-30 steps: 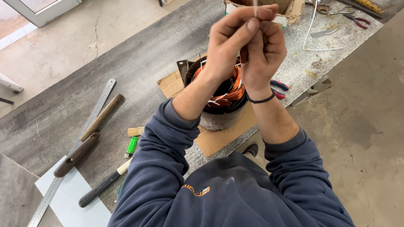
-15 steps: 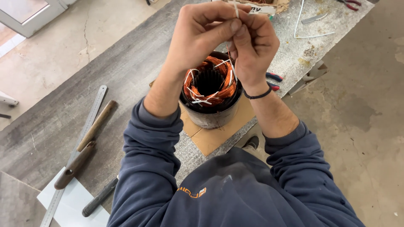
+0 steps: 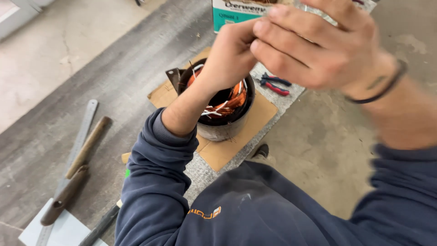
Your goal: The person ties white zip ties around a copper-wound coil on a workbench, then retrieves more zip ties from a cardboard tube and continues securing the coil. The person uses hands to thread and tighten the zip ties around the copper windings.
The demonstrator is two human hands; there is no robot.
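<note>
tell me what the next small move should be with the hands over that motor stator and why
Probably bring both hands back down toward the stator. The left hand and right hand meet, fingertips pinched together above its open top; whatever they pinch is too thin and blurred to make out. White leads poke out among the copper windings right below, so lowering keeps any strand slack, not strained.

Both hands are crowding the air above the round metal motor stator with copper windings (image 3: 221, 108). Red-and-blue pliers (image 3: 274, 84) are lying just right of it, the steel ruler (image 3: 78, 145) and wooden-handled tool (image 3: 86, 148) are blocking the left bench, bare grey bench (image 3: 132, 59) lying between.
</note>
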